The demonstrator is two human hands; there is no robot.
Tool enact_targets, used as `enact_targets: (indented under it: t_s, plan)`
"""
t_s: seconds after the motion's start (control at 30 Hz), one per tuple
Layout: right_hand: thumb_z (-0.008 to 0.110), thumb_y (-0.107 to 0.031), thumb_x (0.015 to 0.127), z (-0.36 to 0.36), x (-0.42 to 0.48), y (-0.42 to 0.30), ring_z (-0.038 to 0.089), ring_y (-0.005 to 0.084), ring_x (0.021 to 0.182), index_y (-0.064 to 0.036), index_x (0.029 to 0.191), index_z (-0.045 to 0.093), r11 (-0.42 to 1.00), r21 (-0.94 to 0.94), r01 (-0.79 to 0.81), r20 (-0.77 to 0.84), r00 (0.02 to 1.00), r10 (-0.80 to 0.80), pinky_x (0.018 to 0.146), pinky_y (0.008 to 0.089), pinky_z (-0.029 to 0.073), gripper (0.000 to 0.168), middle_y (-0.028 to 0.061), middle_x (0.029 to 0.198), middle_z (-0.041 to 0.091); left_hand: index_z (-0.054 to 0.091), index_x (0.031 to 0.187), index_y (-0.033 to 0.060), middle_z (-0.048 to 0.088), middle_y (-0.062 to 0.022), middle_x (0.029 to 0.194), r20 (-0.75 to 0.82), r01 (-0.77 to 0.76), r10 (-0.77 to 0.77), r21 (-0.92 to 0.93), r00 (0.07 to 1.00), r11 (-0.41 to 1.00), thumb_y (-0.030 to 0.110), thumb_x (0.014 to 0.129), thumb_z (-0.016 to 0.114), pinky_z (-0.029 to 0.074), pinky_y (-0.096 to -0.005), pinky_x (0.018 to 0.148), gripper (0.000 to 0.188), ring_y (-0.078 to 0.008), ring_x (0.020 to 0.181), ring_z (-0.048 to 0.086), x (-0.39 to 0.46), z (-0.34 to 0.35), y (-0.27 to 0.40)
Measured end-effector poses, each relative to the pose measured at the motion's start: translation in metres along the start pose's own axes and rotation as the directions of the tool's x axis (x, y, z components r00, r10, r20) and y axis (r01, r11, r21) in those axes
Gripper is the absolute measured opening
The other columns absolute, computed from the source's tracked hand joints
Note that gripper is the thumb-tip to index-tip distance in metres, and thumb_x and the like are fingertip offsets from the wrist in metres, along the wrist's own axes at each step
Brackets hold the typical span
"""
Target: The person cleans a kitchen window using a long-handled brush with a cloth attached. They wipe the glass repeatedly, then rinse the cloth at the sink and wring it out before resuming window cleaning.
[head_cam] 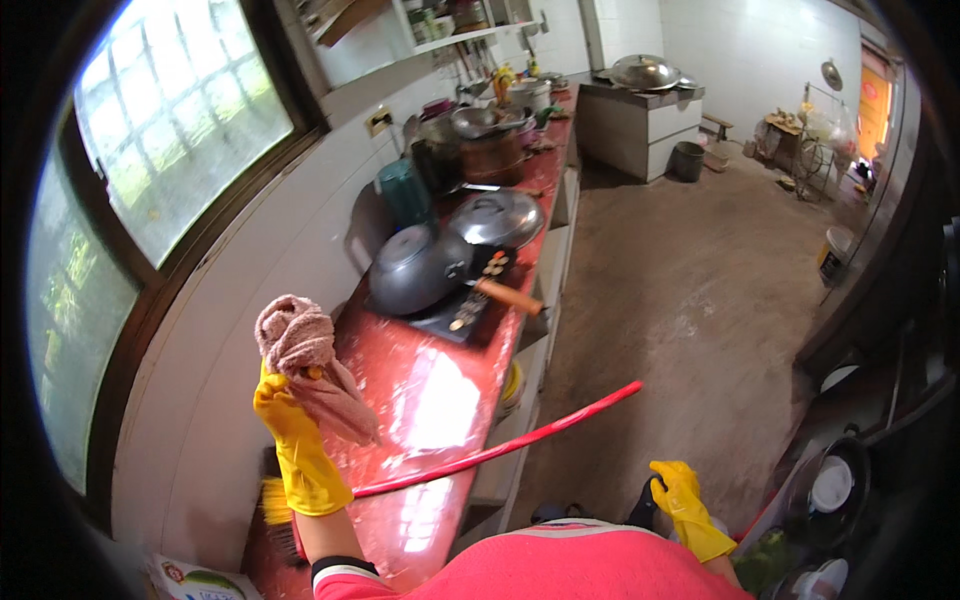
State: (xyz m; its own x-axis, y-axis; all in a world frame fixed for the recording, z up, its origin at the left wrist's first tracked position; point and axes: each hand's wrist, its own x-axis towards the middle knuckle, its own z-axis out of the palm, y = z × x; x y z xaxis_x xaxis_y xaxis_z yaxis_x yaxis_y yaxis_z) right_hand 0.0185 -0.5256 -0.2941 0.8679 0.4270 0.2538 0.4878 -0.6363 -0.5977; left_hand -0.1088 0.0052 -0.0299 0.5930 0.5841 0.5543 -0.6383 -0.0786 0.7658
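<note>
My left hand (296, 442), in a yellow rubber glove, is closed on a bunched pinkish-brown cloth (300, 341), raised at the wall side of the red countertop (390, 375). Behind that forearm lies a broom (517, 442); its red handle crosses the counter and sticks out past the edge, and its yellow and dark bristles are at the left. Low at the right is my right hand (679, 495), also yellow-gloved, fingers curled beside a dark object. Whether it grips that object cannot be told. A dark wok (409, 277) lies upside down on the black stove.
Beyond the wok are a metal lid (497, 217), a green container (405, 193) and stacked pots. A wooden handle (508, 296) reaches the counter's front edge. The window (187, 112) is at the left. Basins and a black pan (840, 480) stand at the lower right.
</note>
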Motion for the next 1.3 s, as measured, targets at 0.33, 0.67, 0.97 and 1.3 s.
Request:
enact_targets:
  t_s: [0.33, 0.67, 0.97, 1.3]
  plan:
    - [0.068, -0.023, 0.072, -0.127, 0.008, 0.237, 0.057, 0.0326, 0.103, -0.015, 0.107, 0.066, 0.931, -0.143, -0.335, -0.090, 0.941, 0.325, 0.090, 0.0450, 0.043, 0.036, 0.0121, 0.103, 0.065, 0.046, 0.132, -0.0003, 0.061, -0.0141, 0.113, -0.271, -0.052, 0.007, -0.159, 0.962, 0.986, 0.015, 0.079, 0.041, 0.050, -0.0361, 0.084, 0.055, -0.0277, 0.096, 0.061, 0.051, 0.210, -0.128]
    - [0.065, -0.025, 0.076, -0.157, 0.196, 0.330, 0.057, 0.0308, 0.104, -0.016, 0.111, 0.065, 0.942, -0.079, -0.325, 0.048, 0.943, 0.329, 0.091, 0.0451, 0.042, 0.036, 0.0102, 0.105, 0.065, 0.040, 0.137, 0.0011, 0.055, -0.0176, 0.124, -0.100, 0.118, -0.140, -0.206, 0.985, 0.972, 0.011, 0.073, 0.045, 0.050, -0.0395, 0.091, 0.064, -0.0318, 0.107, 0.059, 0.110, 0.400, -0.259]
    - [0.061, -0.023, 0.084, -0.116, 0.312, 0.557, 0.065, 0.0213, 0.074, -0.008, 0.104, 0.067, 0.467, 0.361, -0.807, 0.539, 0.589, 0.602, 0.065, 0.0367, 0.052, 0.025, 0.0158, 0.085, 0.068, 0.032, 0.141, -0.0009, 0.047, -0.0202, 0.134, -0.014, 0.250, -0.263, -0.266, 0.965, 0.931, 0.008, 0.074, 0.049, 0.044, -0.0396, 0.099, 0.070, -0.0328, 0.117, 0.054, 0.215, 0.415, -0.436]
    - [0.058, -0.018, 0.083, -0.145, 0.459, 0.637, 0.065, 0.0232, 0.082, -0.005, 0.102, 0.067, 0.238, -0.100, -0.966, 0.446, 0.171, 0.879, 0.069, 0.0371, 0.051, 0.025, 0.0158, 0.090, 0.069, 0.050, 0.124, 0.0023, 0.055, -0.0105, 0.121, 0.109, 0.332, -0.316, -0.180, 0.942, 0.926, 0.025, 0.083, 0.059, 0.046, -0.0332, 0.094, 0.048, -0.0204, 0.108, 0.056, 0.359, 0.555, -0.604]
